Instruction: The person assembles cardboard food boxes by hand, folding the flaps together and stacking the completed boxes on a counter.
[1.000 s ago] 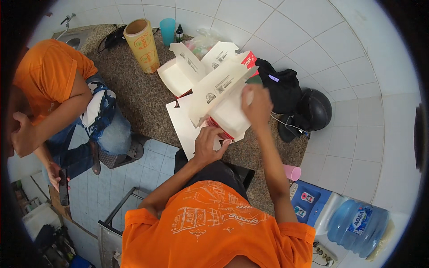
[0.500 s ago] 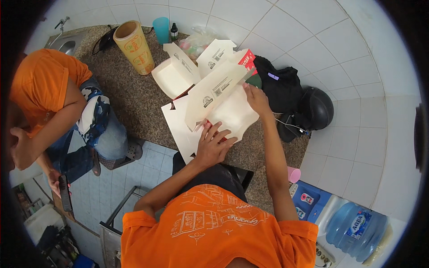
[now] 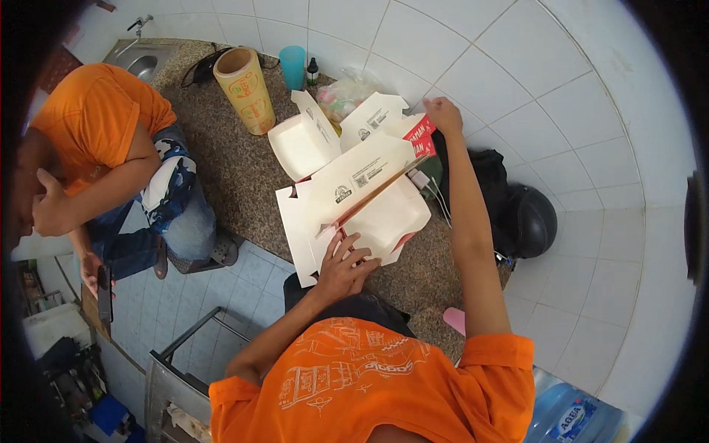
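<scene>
An open white paper food box (image 3: pixel 391 218) with red outer sides lies in front of me, its long printed lid raised. My left hand (image 3: pixel 346 269) rests on its near left corner, fingers spread over the edge. A flat white card flap (image 3: pixel 299 247) spreads out beside that hand. My right hand (image 3: pixel 443 117) is stretched out past the boxes near the tiled wall. Its fingers are curled closed beside a red printed box panel (image 3: pixel 421 134), and what they hold, if anything, is hidden. Behind stands another open white box (image 3: pixel 301 148).
On the granite counter (image 3: pixel 229 177) stand a yellow cardboard tube (image 3: pixel 246 92), a blue cup (image 3: pixel 292 68), a small dark bottle (image 3: pixel 312 71) and a plastic bag (image 3: pixel 347 96). A black helmet (image 3: pixel 526 221) is at right. Another person (image 3: pixel 111 140) sits at left, holding a phone (image 3: pixel 105 292).
My right hand has left the box's right side and reached up and away toward the wall, its fingers now curled. My left hand stays at the box's near corner. The view has shifted.
</scene>
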A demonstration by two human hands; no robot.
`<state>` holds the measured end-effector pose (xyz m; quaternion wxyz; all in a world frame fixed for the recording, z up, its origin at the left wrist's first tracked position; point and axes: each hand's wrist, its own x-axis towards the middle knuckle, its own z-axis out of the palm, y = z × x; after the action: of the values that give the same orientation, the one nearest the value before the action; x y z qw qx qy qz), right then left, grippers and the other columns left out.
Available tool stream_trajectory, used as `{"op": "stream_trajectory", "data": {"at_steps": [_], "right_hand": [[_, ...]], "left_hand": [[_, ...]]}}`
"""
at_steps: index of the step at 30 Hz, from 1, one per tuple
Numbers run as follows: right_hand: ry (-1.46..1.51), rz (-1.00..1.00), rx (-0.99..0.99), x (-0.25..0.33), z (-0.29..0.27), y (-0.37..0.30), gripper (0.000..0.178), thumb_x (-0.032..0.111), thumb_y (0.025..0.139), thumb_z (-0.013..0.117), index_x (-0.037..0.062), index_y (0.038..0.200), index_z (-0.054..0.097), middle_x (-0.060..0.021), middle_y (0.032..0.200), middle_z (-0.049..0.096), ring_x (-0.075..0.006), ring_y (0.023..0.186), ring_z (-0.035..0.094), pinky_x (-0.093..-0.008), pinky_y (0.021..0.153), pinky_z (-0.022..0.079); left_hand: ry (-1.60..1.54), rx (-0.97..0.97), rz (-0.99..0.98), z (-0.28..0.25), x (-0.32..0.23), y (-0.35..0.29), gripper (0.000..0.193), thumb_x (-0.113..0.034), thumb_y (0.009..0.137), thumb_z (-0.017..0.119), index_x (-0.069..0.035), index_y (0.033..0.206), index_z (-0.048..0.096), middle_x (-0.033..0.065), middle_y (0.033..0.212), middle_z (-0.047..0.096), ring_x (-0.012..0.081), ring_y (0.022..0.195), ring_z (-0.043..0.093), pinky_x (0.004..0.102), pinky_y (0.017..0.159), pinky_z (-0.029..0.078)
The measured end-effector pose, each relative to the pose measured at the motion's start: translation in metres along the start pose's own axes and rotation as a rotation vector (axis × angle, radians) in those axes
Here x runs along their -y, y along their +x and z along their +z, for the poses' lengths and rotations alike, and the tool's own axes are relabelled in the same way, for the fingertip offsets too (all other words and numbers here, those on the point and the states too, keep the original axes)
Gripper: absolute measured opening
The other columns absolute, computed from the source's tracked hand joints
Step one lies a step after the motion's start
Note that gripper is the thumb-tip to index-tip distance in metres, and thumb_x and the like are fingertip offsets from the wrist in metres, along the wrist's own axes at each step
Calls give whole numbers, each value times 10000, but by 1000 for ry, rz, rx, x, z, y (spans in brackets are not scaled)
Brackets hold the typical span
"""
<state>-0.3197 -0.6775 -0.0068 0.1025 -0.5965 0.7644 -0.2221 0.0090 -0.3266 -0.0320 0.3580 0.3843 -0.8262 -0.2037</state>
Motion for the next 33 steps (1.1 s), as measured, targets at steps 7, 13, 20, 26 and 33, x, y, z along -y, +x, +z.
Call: {"op": "stream_trajectory", "data": {"at_steps": [7,13,20,26,33], "right_hand": [[-543,56,584,-4,33,40,516,241,820,621,62,1298,693,-186,1360,673,-368,1275,639,-508,1037,513],[-539,29,491,-39,-14,28,522,231,794,604,93,1288,704,-189,1316,693,-364,1245,653,-496,1036,515],[113,102,17,-109,-180,-65,537,111,832,607,28,1362,628,-163,1201,728,-264,1013,730,-392,923,575],[589,301,236,-145,-174,-211,420,191,897,758,-26,1248,677,-79,1060,731,-144,853,681,-281,789,545],[674,271,135,-114,-126,-331,380,207,952,744,7,1266,670,-55,1113,720,-128,991,636,-319,892,510]], "left_hand": [[57,114,-221,-17,-38,30,379,-194,845,786,-125,1211,716,56,1164,685,275,1370,518,589,1204,257],[133,284,-222,12,-50,61,510,-56,808,715,-26,1312,642,139,1111,731,274,939,710,449,990,423],[60,233,-99,16,-37,61,531,3,725,692,-96,1247,707,66,976,760,241,771,682,394,759,365],[94,367,-53,-13,-35,60,571,8,732,679,-125,1287,683,58,917,755,244,810,704,404,747,376],[162,397,33,19,-37,54,564,-21,747,701,-144,1296,676,71,833,749,259,813,708,416,794,430]]}}
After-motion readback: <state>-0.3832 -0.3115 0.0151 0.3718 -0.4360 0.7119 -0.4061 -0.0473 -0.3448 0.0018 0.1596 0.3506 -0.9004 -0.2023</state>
